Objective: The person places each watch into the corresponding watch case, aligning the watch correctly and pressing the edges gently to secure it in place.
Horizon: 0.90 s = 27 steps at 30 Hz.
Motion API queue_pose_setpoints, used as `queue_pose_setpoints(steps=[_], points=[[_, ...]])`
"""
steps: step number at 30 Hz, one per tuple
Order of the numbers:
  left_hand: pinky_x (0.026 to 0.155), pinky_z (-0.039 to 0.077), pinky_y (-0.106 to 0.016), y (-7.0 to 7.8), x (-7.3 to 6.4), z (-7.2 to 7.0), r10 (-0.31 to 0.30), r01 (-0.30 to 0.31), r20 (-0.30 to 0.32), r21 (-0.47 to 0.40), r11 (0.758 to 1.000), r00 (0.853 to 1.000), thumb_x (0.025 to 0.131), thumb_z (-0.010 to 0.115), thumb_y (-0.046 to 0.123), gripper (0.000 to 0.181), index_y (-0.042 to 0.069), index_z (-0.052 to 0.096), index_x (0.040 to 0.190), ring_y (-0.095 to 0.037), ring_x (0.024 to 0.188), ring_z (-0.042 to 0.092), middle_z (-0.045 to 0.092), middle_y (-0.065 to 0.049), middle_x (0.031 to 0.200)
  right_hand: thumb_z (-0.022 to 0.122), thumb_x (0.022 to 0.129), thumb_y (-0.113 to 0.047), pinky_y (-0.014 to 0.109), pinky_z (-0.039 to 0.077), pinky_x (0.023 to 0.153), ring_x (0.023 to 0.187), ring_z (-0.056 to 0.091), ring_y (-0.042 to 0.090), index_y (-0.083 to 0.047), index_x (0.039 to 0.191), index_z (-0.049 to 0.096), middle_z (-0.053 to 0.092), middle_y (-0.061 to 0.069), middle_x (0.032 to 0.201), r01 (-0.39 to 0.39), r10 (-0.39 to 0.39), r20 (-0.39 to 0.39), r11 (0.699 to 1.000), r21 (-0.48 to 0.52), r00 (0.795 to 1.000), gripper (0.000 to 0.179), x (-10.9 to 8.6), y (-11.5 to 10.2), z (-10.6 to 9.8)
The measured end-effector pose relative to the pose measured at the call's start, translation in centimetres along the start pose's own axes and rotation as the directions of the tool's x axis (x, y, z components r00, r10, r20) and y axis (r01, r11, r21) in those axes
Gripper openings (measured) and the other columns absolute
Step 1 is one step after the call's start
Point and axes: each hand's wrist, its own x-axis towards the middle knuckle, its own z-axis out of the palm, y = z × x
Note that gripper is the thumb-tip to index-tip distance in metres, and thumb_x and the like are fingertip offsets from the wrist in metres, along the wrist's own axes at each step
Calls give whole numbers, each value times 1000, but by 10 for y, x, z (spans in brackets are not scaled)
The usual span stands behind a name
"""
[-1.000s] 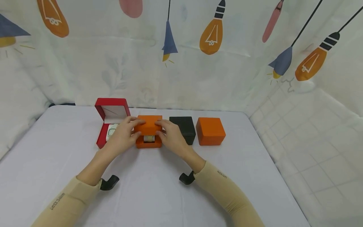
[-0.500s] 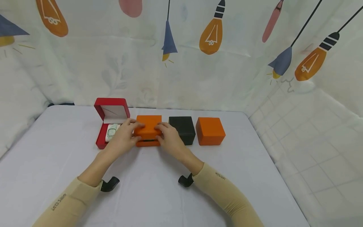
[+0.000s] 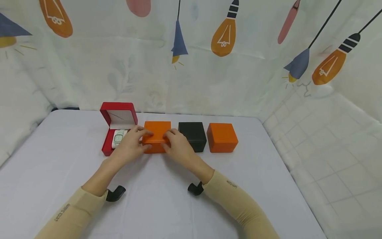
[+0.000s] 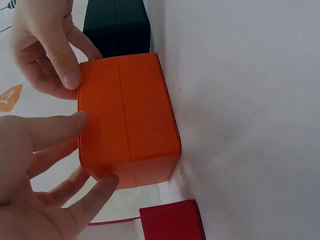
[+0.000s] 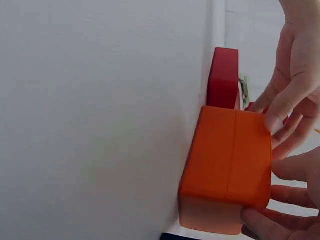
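A closed orange watch box sits in the row on the table, between both hands. My left hand holds its left side, fingers on the lid and thumb near the front. From the other side my right hand holds the box's right front corner in the same way. The left wrist view shows the orange watch box with lid and base meeting along a thin seam. Its inside is hidden. Left of it stands an open red watch box with a white watch inside, partly behind my left hand.
A black box stands close to the right of the held box. Beyond it is a second orange box, also closed. White cloth covers the table, and a patterned curtain hangs behind.
The lid of the orange watch box has come down from partly open to closed, hiding the band and cushion seen inside earlier. Both hands have stayed on it, lowering slightly.
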Motion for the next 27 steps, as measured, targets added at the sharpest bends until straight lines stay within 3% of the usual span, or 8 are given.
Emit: queue_pose_setpoints(steps=[7, 11, 14, 18, 21, 24, 27], points=[[86, 56, -52, -4, -3, -8, 55, -59, -98, -35, 998, 994, 96, 74, 12, 27, 1, 70, 120, -37, 102, 57, 59, -18, 121, 70, 99, -22, 20, 55, 80, 88, 63, 16, -4, 114, 71, 67, 8, 110, 12, -13, -22, 1000, -17, 1000, 24, 11, -6, -17], [86, 57, -53, -10, -3, -15, 82, -92, -227, -36, 995, 970, 96, 73, 11, 22, 3, 71, 117, -33, 102, 59, 62, -14, 118, 70, 99, -21, 22, 55, 84, 92, 64, 16, -4, 112, 72, 69, 7, 110, 6, -5, -17, 999, 38, 1000, 21, 23, -9, -24], [88, 58, -38, -15, -2, -22, 115, -129, -368, -14, 992, 923, 95, 73, 7, 16, 3, 73, 110, -31, 100, 63, 66, -12, 110, 68, 100, -20, 21, 54, 87, 96, 65, 15, -6, 112, 72, 70, 5, 109, 12, -12, -2, 996, 88, 1000, 19, 34, -9, -25], [88, 44, -11, -22, 2, -33, 163, -173, -544, 33, 984, 823, 93, 73, 2, 10, 0, 74, 103, -28, 98, 63, 66, -13, 103, 66, 101, -19, 20, 53, 87, 98, 64, 14, -7, 112, 72, 71, 2, 107, 24, -28, 22, 986, 168, 999, 17, 50, -8, -25], [81, 39, -9, -27, 4, -41, 184, -199, -623, 45, 979, 760, 92, 72, -1, 10, -3, 74, 101, -24, 91, 58, 64, -16, 103, 65, 102, -19, 19, 53, 85, 97, 65, 13, -7, 111, 71, 71, 1, 106, 18, -28, 43, 976, 217, 999, 16, 60, -6, -26], [72, 37, -13, -31, 6, -47, 184, -205, -665, 47, 978, 724, 92, 71, -2, 9, -4, 74, 100, -17, 86, 51, 63, -19, 103, 64, 103, -20, 17, 53, 81, 94, 65, 12, -7, 111, 70, 71, -1, 104, -8, -10, 71, 969, 246, 997, 16, 69, -4, -26], [72, 36, -15, -36, 8, -51, 168, -192, -679, 40, 981, 715, 93, 69, -2, 9, -5, 74, 100, -15, 86, 49, 63, -20, 104, 63, 103, -22, 16, 53, 77, 92, 64, 12, -8, 113, 70, 70, -2, 103, -48, 20, 105, 961, 271, 994, 18, 75, -6, -27]])
